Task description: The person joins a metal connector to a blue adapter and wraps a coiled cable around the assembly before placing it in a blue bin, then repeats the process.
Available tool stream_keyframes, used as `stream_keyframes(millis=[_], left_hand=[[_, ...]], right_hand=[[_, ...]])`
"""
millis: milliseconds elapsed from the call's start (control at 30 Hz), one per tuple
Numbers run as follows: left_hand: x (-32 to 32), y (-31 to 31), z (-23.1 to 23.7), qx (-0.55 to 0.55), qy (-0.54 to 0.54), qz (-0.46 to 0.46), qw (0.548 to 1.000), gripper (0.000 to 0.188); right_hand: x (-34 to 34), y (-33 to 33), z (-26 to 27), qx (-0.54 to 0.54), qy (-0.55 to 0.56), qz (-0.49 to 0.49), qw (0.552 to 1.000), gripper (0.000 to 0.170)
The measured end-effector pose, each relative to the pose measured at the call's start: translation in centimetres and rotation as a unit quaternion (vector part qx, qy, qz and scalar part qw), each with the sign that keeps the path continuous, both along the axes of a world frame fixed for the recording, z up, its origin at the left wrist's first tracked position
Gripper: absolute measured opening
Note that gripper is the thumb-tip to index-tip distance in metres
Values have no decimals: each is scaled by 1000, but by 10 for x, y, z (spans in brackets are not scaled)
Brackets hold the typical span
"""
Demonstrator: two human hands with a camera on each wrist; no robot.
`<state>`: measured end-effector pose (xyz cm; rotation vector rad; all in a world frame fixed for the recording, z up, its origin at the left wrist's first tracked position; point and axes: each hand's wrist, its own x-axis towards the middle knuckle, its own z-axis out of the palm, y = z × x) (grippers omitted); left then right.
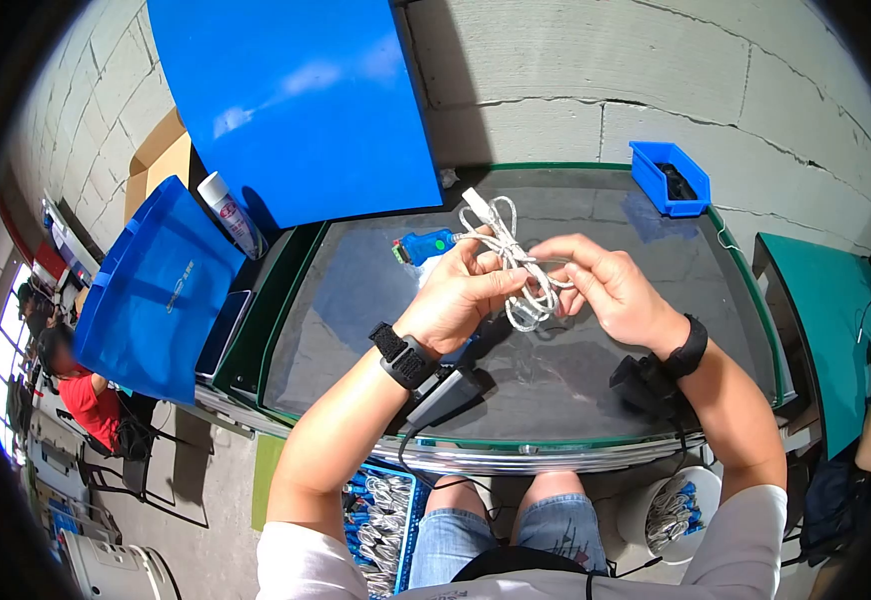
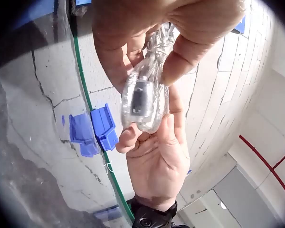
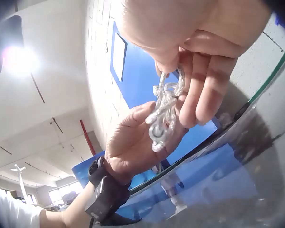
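A coiled whitish cable [image 1: 516, 262] is held up above the dark table mat between both hands. The left hand [image 1: 459, 297] grips the bundle, its thumb across the coils; a blue connector [image 1: 426, 245] with a green dot sticks out on its left side. The right hand [image 1: 611, 290] pinches cable at the right side of the coils. A dark cylinder [image 2: 140, 99] shows among the loops in the left wrist view. In the right wrist view the cable loops [image 3: 162, 114] lie between the right hand [image 3: 199, 61] and the left palm [image 3: 133, 137].
A small blue bin [image 1: 672, 180] stands at the table's back right corner. A spray can [image 1: 233, 215] and a blue tub [image 1: 161, 290] are at the left. Below the front edge are a crate of cables [image 1: 381, 520] and a white bucket [image 1: 636, 515]. Other people sit at both sides.
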<state>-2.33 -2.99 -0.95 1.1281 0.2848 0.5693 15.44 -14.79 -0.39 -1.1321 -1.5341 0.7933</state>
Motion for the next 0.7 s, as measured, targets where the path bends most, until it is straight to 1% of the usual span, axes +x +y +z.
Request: stream_keyframes(millis=[33,67,100,167,200,333,400,433,500,600,700], left_hand=[[1,2,-3,0,0,0,1000,82],[2,3,-5,6,2,8,1000,77],[2,5,-8,13,4,16,1000,72],[3,6,-11,13,5,26,1000,70],[3,7,-12,13,5,36,999,68],[2,5,-6,28,-9,24,999,61],[0,6,-3,46,13,-5,999,53],[0,6,-4,46,13,-5,999,53],[1,4,-5,53,4,2,999,50],[2,0,-2,56,3,6,998,49],[3,2,-3,55,11,9,998,48]], right_hand=[[5,3,-4,30,-75,12,997,26],[7,4,-6,61,-149,23,987,25],[6,4,-6,61,-149,23,987,25],[-1,4,-6,124,-156,24,980,27],[-6,0,-1,91,-138,17,986,31],[-8,-1,0,110,-174,-4,979,29],[-6,0,-1,94,-139,7,986,25],[-6,0,-1,94,-139,8,986,25],[-5,-1,0,81,-100,12,992,23],[-6,-2,2,78,-87,4,993,23],[-8,-1,-2,94,-102,-15,990,26]])
